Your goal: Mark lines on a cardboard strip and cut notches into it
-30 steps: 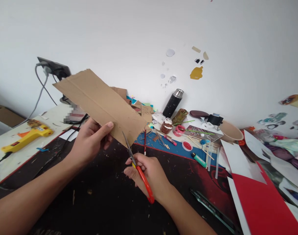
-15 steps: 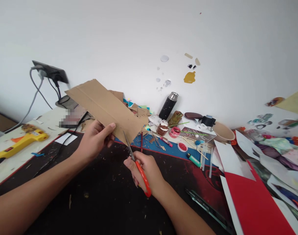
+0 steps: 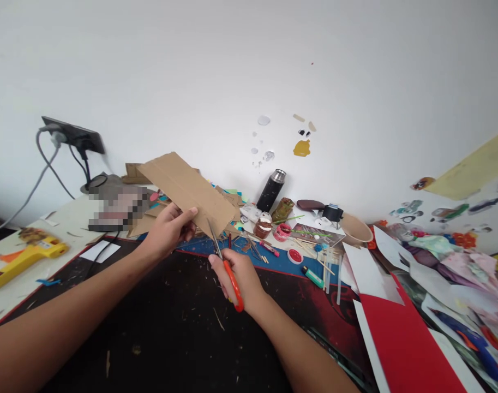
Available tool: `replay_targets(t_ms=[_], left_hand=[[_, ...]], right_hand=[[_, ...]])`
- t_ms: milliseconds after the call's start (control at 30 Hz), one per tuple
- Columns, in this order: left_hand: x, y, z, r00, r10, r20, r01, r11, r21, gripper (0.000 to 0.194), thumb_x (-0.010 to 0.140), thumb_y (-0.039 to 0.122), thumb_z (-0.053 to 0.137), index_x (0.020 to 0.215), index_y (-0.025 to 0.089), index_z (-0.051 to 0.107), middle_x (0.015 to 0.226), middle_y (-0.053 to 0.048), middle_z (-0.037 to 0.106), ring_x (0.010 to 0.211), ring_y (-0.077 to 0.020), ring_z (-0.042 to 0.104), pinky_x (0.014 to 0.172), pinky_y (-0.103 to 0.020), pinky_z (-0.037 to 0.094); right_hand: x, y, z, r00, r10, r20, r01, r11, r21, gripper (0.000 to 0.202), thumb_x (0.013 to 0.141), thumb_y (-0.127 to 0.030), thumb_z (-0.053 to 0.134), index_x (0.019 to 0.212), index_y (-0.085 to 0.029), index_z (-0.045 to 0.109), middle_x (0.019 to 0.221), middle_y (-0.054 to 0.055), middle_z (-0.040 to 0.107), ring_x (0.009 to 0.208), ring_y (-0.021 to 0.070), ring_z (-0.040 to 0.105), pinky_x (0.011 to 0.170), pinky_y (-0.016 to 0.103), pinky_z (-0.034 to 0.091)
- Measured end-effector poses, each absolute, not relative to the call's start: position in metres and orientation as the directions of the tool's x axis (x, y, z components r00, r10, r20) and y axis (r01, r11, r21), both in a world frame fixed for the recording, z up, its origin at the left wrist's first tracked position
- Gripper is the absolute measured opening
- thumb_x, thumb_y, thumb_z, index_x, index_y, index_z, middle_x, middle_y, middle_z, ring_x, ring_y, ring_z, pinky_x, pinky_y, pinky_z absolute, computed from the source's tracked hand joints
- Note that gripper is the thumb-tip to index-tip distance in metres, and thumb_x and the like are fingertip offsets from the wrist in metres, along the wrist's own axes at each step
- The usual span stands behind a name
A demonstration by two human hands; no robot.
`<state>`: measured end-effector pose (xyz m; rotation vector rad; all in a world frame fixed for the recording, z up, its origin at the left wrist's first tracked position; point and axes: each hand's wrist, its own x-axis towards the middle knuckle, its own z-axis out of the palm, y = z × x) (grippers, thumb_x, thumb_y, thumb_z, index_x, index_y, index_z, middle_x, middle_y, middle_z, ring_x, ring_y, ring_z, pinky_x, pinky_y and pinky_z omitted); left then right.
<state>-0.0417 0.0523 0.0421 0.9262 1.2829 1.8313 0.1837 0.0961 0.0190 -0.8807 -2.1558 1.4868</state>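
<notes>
Nearest you: a dark desk mat (image 3: pixel 159 338) strewn with fine scraps. Above it your right hand (image 3: pixel 244 278) is curled around the red-handled scissors (image 3: pixel 234 289), fingers wrapped at the loops; how wide the handles are spread, you cannot tell. One blade shows over the face of the cardboard piece (image 3: pixel 191 188) at its near edge; the other is not clearly visible.

Your left hand (image 3: pixel 170 229) is pinched on that same edge, thumb flat on top, fingers folded underneath. The cardboard is held up off the mat, tilted, its far end raised toward the wall.

Handling, judged: light, dry, little slip. Stiff enough to hold flat from one edge, but likely to bend along the faint lengthwise crease or crush under a hard pinch. Best hold: broad thumb pressure on the near edge, beside the blades but clear of them; the far end, unsupported, may dip or twist.

Beyond: a blue mat strip (image 3: pixel 283 267) with clippings, then a black thermos (image 3: pixel 270 191) leaning by the wall.
</notes>
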Motion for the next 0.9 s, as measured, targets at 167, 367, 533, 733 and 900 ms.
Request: replay_targets(t_ms=[167,367,533,733,900], left_hand=[[-0.043,0.056,0.038,-0.495,0.853,0.165,-0.159,-0.276,0.948,0.046,0.082,0.053,0.095,0.092,0.022,0.061,0.057,0.005,0.062,0.039,-0.0113,0.052,0.038,-0.020,0.034],[-0.042,0.054,0.036,-0.482,0.862,0.158,-0.153,-0.260,0.953,0.045,0.085,0.054,0.094,0.090,0.022,0.063,0.057,0.004,0.063,0.039,-0.0109,0.051,0.037,-0.020,0.033],[-0.039,0.052,0.036,-0.459,0.876,0.145,-0.147,-0.237,0.960,0.042,0.087,0.052,0.093,0.090,0.021,0.065,0.058,0.003,0.064,0.040,-0.0103,0.050,0.038,-0.020,0.033],[-0.036,0.052,0.037,-0.476,0.864,0.167,-0.136,-0.259,0.956,0.042,0.086,0.052,0.095,0.090,0.021,0.067,0.062,0.003,0.064,0.044,-0.0106,0.053,0.040,-0.021,0.036],[-0.035,0.051,0.036,-0.470,0.866,0.170,-0.131,-0.259,0.957,0.040,0.088,0.052,0.093,0.091,0.022,0.067,0.061,0.004,0.063,0.042,-0.0094,0.050,0.040,-0.022,0.034]], right_hand=[[0.181,0.098,0.017,-0.721,0.692,-0.047,0.300,0.250,-0.920,0.054,0.108,-0.063,0.071,0.078,-0.028,0.042,0.052,-0.008,0.045,0.043,0.0131,0.048,0.045,0.025,0.032],[0.186,0.096,0.018,-0.723,0.689,-0.041,0.302,0.263,-0.916,0.049,0.107,-0.053,0.070,0.076,-0.028,0.041,0.050,-0.008,0.044,0.043,0.0130,0.046,0.046,0.025,0.029],[0.192,0.095,0.019,-0.714,0.700,-0.005,0.321,0.321,-0.891,0.041,0.108,-0.042,0.063,0.076,-0.027,0.044,0.056,-0.006,0.045,0.051,0.0132,0.042,0.051,0.026,0.030],[0.194,0.093,0.024,-0.706,0.706,0.051,0.322,0.384,-0.865,0.043,0.104,-0.040,0.066,0.072,-0.026,0.041,0.059,-0.007,0.041,0.058,0.0134,0.035,0.056,0.028,0.030],[0.193,0.092,0.026,-0.703,0.708,0.064,0.313,0.389,-0.866,0.044,0.103,-0.042,0.064,0.072,-0.027,0.039,0.059,-0.006,0.040,0.057,0.0137,0.035,0.057,0.028,0.031]])
